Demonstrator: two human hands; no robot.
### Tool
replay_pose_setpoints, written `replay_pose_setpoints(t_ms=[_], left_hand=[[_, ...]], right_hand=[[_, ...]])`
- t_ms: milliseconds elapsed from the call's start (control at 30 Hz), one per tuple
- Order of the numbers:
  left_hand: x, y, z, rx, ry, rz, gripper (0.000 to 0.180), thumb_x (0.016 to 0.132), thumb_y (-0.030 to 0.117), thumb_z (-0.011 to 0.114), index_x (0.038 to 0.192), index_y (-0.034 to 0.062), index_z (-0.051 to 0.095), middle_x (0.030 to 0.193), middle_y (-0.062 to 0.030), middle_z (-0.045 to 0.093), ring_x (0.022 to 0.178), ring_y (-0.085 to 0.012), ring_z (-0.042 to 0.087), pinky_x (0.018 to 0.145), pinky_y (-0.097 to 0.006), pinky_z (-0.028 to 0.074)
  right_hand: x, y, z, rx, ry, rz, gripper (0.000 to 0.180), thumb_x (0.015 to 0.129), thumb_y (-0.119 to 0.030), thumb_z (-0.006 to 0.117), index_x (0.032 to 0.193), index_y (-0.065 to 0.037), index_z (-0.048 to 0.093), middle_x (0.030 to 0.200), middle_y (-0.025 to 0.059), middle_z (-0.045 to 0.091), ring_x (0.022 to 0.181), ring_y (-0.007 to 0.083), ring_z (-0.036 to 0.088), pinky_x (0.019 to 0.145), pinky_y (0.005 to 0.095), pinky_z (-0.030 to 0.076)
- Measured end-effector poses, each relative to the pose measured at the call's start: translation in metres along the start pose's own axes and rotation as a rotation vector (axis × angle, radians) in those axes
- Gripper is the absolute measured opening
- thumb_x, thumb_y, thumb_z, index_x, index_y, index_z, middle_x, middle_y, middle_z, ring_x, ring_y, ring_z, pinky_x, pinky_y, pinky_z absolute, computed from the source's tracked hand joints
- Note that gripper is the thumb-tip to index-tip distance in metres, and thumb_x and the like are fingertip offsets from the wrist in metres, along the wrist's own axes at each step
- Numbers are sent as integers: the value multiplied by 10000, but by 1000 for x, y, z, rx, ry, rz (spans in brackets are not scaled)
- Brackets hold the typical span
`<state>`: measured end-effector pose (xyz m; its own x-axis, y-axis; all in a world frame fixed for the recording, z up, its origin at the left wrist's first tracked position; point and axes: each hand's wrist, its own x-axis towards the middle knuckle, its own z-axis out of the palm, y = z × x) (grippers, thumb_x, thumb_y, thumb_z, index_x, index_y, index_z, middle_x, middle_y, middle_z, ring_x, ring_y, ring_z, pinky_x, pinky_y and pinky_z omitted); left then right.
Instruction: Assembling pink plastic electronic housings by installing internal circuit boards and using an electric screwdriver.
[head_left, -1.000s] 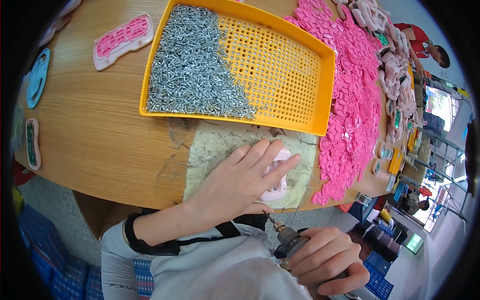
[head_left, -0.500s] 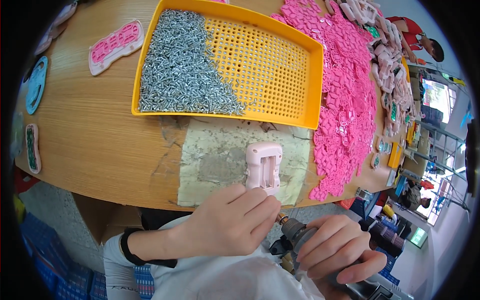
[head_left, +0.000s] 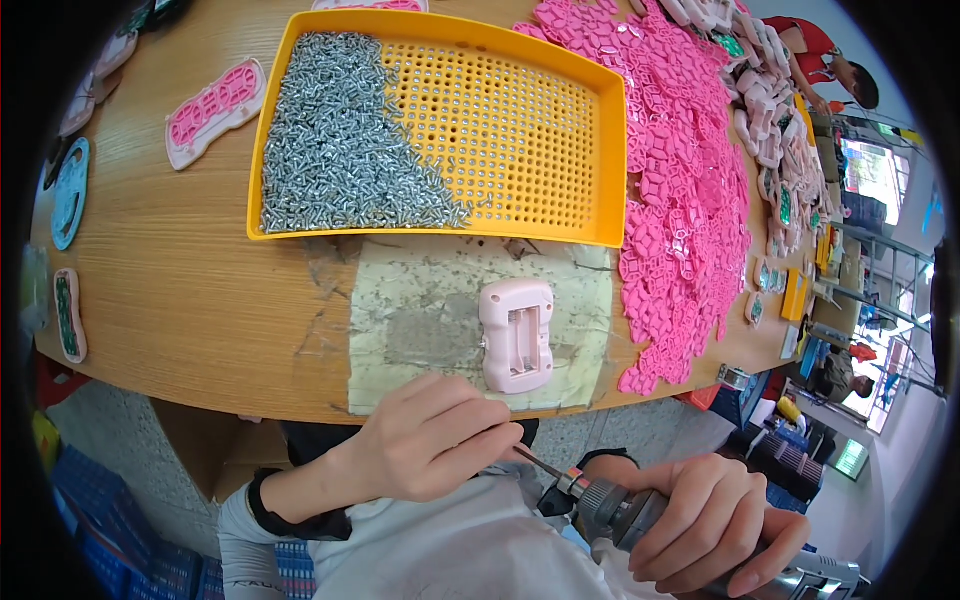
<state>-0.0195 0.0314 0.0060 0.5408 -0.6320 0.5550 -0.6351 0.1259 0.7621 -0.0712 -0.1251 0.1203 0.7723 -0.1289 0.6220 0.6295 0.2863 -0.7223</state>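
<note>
1. We gripped the driver (head_left: 640,515) in our right hand (head_left: 715,520), near right, below the table edge.
2. Our left hand (head_left: 435,440) pinched its bit (head_left: 535,462).
3. The pink case (head_left: 517,335) lay unheld on the mat (head_left: 420,320); it could shift under the driver.
4. Screws (head_left: 340,140) filled the far tray (head_left: 610,150).

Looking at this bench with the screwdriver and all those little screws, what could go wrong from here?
The left hand has its fingertips at the bit of the electric screwdriver gripped by the right hand; if it spun, the fingers could be nipped. Any screw being set on the tip might drop into the lap, as both hands are off the table edge. The pink casing lies loose on the worn mat near the edge and could slide once pressed.
</note>
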Motion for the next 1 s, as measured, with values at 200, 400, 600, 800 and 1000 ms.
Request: replay_pose_setpoints(t_ms=[200, 400, 600, 800, 1000], left_hand=[[-1, 2, 2, -50, 47, 15, 302, 613, 218, 801, 829, 41, 685, 768, -33, 613, 625, -183, 551, 500, -269, 414], [-5, -3, 5, -85, 68, -16, 302, 597, 185, 818, 825, 38, 686, 775, -40, 614, 615, -189, 545, 507, -268, 425], [-5, 0, 4, -125, 51, -16, 295, 605, 174, 823, 838, 47, 693, 789, -33, 616, 632, -186, 547, 518, -268, 429], [-5, 1, 5, -138, 17, -76, 391, 635, 253, 799, 959, 67, 688, 898, -46, 625, 751, -203, 580, 624, -306, 463], [21, -13, -8, 217, -351, -210, 667, 602, 332, 737, 1225, 162, 568, 1359, -102, 439, 1193, -310, 449, 930, -426, 401]], right_hand=[[1, 5, -1, 38, -45, 13, 250, 901, -213, 602, 903, -20, 444, 527, 73, 534, 397, 151, 512, 411, 265, 485], [1, 2, 2, 7, -61, 42, 245, 909, -210, 603, 897, -24, 444, 528, 80, 536, 400, 152, 515, 400, 260, 475], [1, 5, 2, 23, -33, 23, 248, 910, -211, 603, 884, -21, 446, 524, 76, 535, 396, 148, 511, 393, 257, 467], [0, 9, -3, -16, -99, 70, 239, 863, -202, 631, 854, -43, 452, 573, 56, 529, 467, 151, 511, 451, 260, 453], [-12, 25, -22, 77, -193, 64, 178, 799, 13, 584, 820, 13, 407, 531, 196, 554, 380, 261, 548, 360, 372, 482]])
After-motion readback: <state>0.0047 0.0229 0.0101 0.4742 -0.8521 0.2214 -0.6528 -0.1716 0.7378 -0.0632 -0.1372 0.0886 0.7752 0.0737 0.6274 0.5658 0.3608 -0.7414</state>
